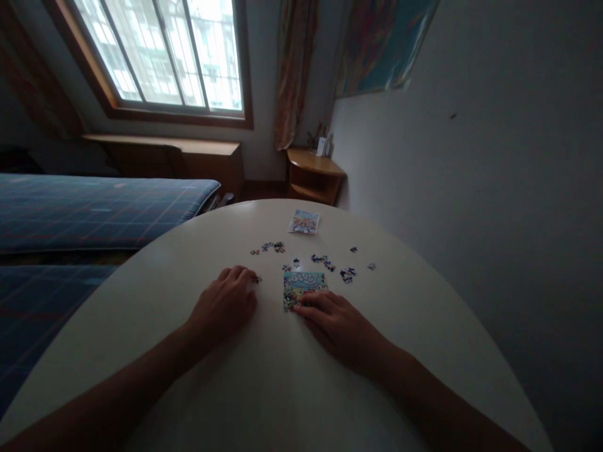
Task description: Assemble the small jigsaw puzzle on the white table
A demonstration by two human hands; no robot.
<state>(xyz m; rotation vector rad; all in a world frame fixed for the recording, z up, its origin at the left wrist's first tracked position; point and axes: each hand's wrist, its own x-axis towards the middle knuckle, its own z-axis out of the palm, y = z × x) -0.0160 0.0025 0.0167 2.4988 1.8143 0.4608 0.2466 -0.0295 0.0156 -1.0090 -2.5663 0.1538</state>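
Note:
A small rectangular jigsaw puzzle point(292, 282) with a bright cartoon picture lies on the white round table point(282, 389). Over its lower right part rests my right hand point(336, 323), thumb and fingers bent close together with the tips on the picture, hiding that area. My left hand point(226, 301) is on the table to the left, fingers curled. At its fingertips is a single puzzle piece point(257, 279), partly covered. Just behind the puzzle lie a loose piece point(296, 262) and another piece point(286, 268).
Several puzzle pieces point(273, 247) lie at the back left, more pieces point(348, 275) to the right. A printed packet point(304, 221) lies near the far edge. Beyond the table are a mattress point(103, 210) at left, a corner shelf point(315, 163) and a wall point(471, 188) at right.

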